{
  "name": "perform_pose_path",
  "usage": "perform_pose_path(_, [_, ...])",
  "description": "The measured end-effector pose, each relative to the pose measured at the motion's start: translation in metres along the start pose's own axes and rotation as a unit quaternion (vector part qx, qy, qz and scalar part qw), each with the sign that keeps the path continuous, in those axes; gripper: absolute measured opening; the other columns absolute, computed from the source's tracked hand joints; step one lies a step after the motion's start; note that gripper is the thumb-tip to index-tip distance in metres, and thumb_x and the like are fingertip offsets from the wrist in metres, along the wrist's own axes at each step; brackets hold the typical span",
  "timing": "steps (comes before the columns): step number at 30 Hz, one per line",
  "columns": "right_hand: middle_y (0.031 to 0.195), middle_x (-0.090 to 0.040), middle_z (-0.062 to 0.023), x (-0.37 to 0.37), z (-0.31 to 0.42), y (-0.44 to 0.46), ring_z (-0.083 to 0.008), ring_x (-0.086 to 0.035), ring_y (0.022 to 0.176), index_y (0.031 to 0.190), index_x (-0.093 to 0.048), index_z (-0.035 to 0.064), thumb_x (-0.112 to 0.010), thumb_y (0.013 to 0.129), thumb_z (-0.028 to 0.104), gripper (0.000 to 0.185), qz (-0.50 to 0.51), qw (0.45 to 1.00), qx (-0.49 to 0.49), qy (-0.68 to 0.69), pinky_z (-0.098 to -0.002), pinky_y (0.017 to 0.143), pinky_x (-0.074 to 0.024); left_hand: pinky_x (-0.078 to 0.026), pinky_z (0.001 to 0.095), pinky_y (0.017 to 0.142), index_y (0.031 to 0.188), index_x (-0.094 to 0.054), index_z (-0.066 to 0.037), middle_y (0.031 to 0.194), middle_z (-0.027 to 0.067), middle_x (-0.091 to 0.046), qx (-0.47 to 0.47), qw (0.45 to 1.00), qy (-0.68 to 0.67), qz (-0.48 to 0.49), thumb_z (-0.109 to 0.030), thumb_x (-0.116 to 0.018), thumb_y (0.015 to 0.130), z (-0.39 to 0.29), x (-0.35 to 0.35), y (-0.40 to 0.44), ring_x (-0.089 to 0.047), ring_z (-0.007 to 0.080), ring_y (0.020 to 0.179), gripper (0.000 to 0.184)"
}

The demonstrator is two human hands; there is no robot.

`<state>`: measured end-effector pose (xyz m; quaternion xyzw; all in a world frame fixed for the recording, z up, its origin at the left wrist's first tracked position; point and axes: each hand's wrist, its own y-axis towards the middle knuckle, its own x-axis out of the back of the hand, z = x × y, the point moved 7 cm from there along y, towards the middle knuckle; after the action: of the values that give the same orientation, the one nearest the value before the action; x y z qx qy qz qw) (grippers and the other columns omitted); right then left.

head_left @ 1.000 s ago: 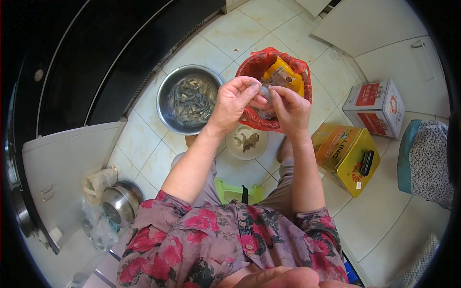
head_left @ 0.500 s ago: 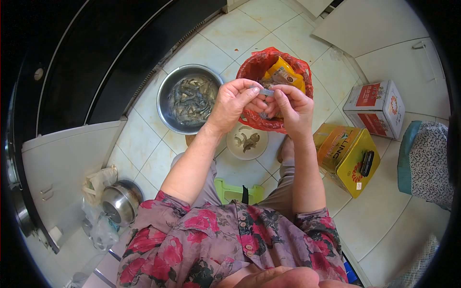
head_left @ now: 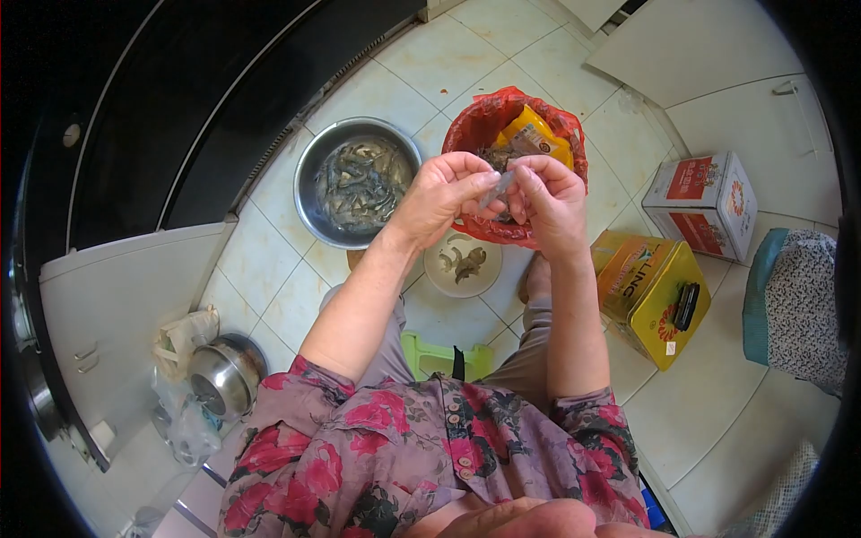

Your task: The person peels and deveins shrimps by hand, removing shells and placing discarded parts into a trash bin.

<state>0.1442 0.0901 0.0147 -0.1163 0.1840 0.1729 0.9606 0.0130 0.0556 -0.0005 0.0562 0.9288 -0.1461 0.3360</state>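
Observation:
Both hands meet over a bin lined with a red bag [head_left: 462, 133]. My left hand [head_left: 439, 199] pinches one end of a small greyish shrimp [head_left: 499, 190], and my right hand [head_left: 552, 202] grips its other side. Below them on the floor, a white plate [head_left: 484, 281] bears several peeled shrimp [head_left: 466, 264]. To the left stands a metal basin [head_left: 305, 208] of water with many grey shrimp [head_left: 363, 184]. Inside the bin lie dark scraps and a yellow packet [head_left: 536, 134].
A green stool [head_left: 480, 360] is between the legs. At the right stand a yellow tin [head_left: 664, 314], a red and white box [head_left: 704, 204] and a patterned cloth item [head_left: 798, 305]. Metal pots [head_left: 224, 377] and plastic bags [head_left: 186, 426] sit at the lower left.
The shrimp between the fingers has turned from lying level to a slanted position. Both hands have shifted only slightly, with the fingertips changing their hold.

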Motion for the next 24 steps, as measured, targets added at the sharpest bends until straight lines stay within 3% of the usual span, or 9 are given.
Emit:
perform_pose_path(5, [0.067,-0.059,-0.0014,-0.005,0.002,-0.002,-0.0051,-0.05,0.051,0.093,-0.063,-0.0014,-0.059,0.093,0.013,0.015,0.009,0.999,-0.027,-0.032,-0.0186,0.045,-0.0383,-0.053,0.0213,0.057,0.099,-0.063,-0.003,0.085,0.0055,-0.067,0.032,0.999,0.02,0.012,-0.008,-0.067,0.084,0.003,0.001,-0.001,-0.064,0.0108,0.066,0.016])
perform_pose_path(13, [0.068,-0.059,-0.0009,-0.007,0.006,-0.002,-0.0038,-0.048,0.048,0.092,-0.065,-0.0026,-0.058,0.093,0.012,0.017,0.003,0.995,0.026,-0.096,-0.0181,0.042,-0.0364,-0.045,0.0166,0.047,0.1,-0.064,-0.003,0.08,0.0013,-0.065,0.051,0.998,-0.017,0.02,-0.007,-0.067,0.083,0.007,0.004,-0.002,-0.057,0.0045,0.058,0.017])
perform_pose_path(20, [0.068,-0.06,-0.0015,-0.004,0.001,-0.002,-0.003,-0.046,0.046,0.089,-0.065,-0.0012,-0.058,0.093,0.015,0.018,-0.005,0.996,-0.026,-0.087,-0.0178,0.039,-0.0337,-0.054,0.0203,0.053,0.1,-0.064,-0.002,0.083,0.0036,-0.067,0.055,0.998,0.009,0.006,-0.006,-0.065,0.084,0.009,0.007,-0.001,-0.062,0.0071,0.062,0.016])
perform_pose_path(24, [0.069,-0.061,-0.0025,-0.004,-0.008,-0.003,-0.0031,-0.045,0.045,0.094,-0.063,-0.0004,-0.058,0.094,0.018,0.019,-0.013,0.998,-0.066,0.002,-0.018,0.036,-0.0318,-0.058,0.0231,0.06,0.101,-0.063,-0.001,0.085,0.0052,-0.067,0.077,0.997,-0.02,0.013,-0.006,-0.064,0.085,0.011,0.006,-0.002,-0.065,0.0093,0.066,0.016])
